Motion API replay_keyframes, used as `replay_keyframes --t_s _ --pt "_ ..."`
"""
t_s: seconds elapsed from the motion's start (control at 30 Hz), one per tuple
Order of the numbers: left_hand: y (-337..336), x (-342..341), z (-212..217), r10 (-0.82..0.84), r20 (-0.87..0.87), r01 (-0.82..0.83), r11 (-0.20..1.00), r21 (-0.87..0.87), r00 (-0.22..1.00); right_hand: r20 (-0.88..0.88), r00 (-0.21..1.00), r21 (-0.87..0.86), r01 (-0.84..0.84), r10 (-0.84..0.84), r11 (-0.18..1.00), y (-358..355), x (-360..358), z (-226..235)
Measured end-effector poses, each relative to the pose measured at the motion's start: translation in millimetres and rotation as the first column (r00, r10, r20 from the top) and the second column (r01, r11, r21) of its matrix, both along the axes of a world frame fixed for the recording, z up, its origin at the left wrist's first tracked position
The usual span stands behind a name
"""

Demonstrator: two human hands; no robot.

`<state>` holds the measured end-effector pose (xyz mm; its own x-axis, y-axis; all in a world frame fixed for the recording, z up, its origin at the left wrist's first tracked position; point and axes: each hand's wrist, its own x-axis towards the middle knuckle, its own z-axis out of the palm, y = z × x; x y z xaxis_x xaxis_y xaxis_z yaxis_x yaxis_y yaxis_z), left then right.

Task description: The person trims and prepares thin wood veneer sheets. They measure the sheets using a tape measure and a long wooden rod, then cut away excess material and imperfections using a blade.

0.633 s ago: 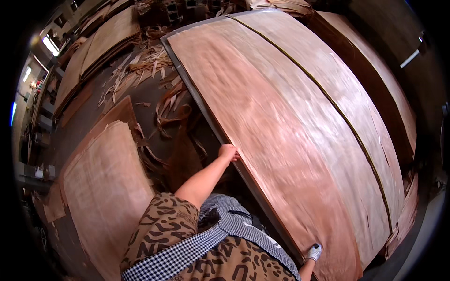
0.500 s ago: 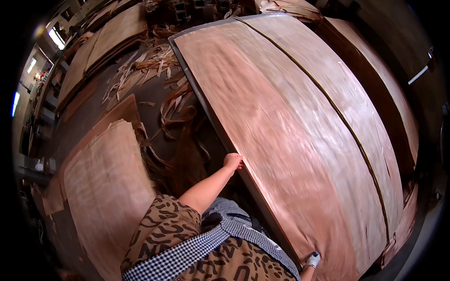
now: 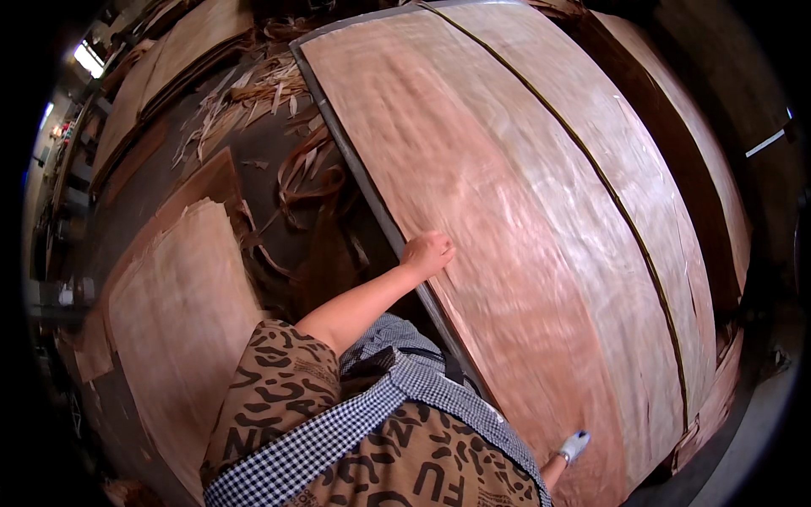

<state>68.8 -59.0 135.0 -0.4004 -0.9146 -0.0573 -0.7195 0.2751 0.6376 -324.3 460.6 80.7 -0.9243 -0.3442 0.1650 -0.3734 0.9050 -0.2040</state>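
A large reddish-tan veneer sheet [image 3: 498, 279] lies in front of me, with a paler grain band along its right part. My bare left hand [image 3: 429, 253] is at the sheet's left edge, fingers curled down and closed on the veneer. Low in the view, my right hand [image 3: 574, 446] wears a white glove with bluish fingertips; it rests on the sheet near its near end, fingers stretched out, holding nothing I can see. A long dark strip [image 3: 583, 152] runs lengthwise over the pale part of the veneer.
A smaller stack of veneer [image 3: 182, 296] is at the left. Torn veneer scraps [image 3: 312, 169] lie between it and the large sheet. More stacked sheets [image 3: 190, 59] stand at the far left, and another stack [image 3: 676, 110] lies beyond the sheet's right side.
My left hand has moved farther along and inward over the sheet from its edge. My right hand's fingers have straightened. The view has shifted slightly.
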Motion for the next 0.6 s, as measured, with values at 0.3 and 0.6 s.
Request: replay_keyframes --t_s 0.3,0.6 --pt "-89 22 -29 -0.202 -0.14 0.175 0.967 -0.183 0.969 0.576 0.55 -0.595 -0.224 0.605 0.772 -438 178 40" --pt "-441 101 -61 -0.013 0.089 0.047 0.919 -0.392 0.996 0.83 0.268 -0.507 -0.005 0.49 0.862 -653 306 25"
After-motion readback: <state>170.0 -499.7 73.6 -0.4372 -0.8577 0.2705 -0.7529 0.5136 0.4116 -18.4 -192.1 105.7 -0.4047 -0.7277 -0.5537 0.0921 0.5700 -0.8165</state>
